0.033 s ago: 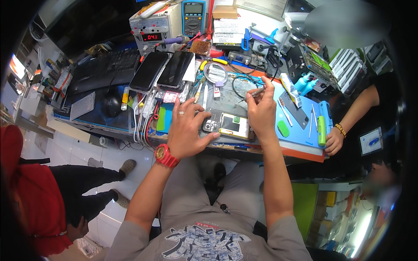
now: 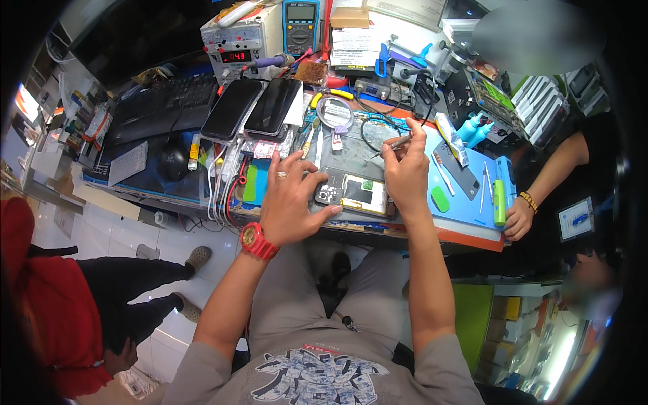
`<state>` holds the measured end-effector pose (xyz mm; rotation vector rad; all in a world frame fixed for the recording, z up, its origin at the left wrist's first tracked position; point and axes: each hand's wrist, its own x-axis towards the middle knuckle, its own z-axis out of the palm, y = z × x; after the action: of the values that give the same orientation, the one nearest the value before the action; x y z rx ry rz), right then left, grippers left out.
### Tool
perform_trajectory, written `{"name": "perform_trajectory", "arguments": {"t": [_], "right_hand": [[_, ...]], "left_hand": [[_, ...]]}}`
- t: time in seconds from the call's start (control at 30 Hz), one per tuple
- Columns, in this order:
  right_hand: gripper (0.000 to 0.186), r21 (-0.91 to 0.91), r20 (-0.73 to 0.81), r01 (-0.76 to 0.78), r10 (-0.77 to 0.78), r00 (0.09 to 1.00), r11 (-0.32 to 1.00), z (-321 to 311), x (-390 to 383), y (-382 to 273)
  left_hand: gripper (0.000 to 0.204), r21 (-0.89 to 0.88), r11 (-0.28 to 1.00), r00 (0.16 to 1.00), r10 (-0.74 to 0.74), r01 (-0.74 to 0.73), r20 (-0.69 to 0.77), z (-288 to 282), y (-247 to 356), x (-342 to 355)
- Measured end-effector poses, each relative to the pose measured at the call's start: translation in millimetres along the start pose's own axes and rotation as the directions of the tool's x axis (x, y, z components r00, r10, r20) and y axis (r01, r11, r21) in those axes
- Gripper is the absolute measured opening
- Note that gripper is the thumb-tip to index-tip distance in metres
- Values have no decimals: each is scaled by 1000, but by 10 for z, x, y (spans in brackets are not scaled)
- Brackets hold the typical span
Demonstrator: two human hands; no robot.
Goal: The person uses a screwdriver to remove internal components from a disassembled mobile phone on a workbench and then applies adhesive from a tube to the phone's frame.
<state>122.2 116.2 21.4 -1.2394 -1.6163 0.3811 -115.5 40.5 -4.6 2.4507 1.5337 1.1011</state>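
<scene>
An opened phone [image 2: 364, 194] lay flat near the front edge of the bench, on a worn grey work mat [image 2: 358, 150], its length running left to right before the person. Its inner parts were exposed, with a pale block and a small green patch toward the right. The left hand [image 2: 290, 202] was spread wide at the phone's left end, index finger at the far corner and thumb by the near edge (how firmly it pressed could not be told). A red wristwatch [image 2: 256, 241] sat on that wrist. The right hand [image 2: 406, 169], raised by the right end, held a slim pen-like tool [image 2: 401, 143] between thumb and fingers, narrowly closed; the tip pointed left over the mat behind the phone, contact unclear. Behind lay a clear ring [image 2: 334, 113], yellow-handled pliers [image 2: 335, 94] and, farther left, two dark phones [image 2: 251, 110] side by side. A power supply [image 2: 239, 54] with a lit red readout stood at the back, beside a blue-edged multimeter [image 2: 300, 27]. To the right, a blue mat [image 2: 466, 208] carried a grey phone back [image 2: 462, 173] and a green piece [image 2: 439, 200]; a co-worker's hand [image 2: 518, 217] rested near its right edge.
</scene>
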Motion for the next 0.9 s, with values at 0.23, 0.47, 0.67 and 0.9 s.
{"name": "perform_trajectory", "arguments": {"t": [0.23,0.47,0.67,0.9], "right_hand": [[62,107,8,-10,10,1000,994,68,-42,-37],[65,477,99,-208,183,978,854,62,-279,-325],[67,623,269,-350,228,936,700,249,-543,-446],[67,585,280,-386,269,922,714,322,-565,-413]], "left_hand": [[65,-46,999,999,-14,12,-36,-9,-20,-1],[64,-26,1000,1000,-2,2,2,-1,-47,-17],[58,-33,999,1000,-18,18,4,-8,-40,-23],[57,-32,999,1000,-19,19,0,9,-37,-20]]}}
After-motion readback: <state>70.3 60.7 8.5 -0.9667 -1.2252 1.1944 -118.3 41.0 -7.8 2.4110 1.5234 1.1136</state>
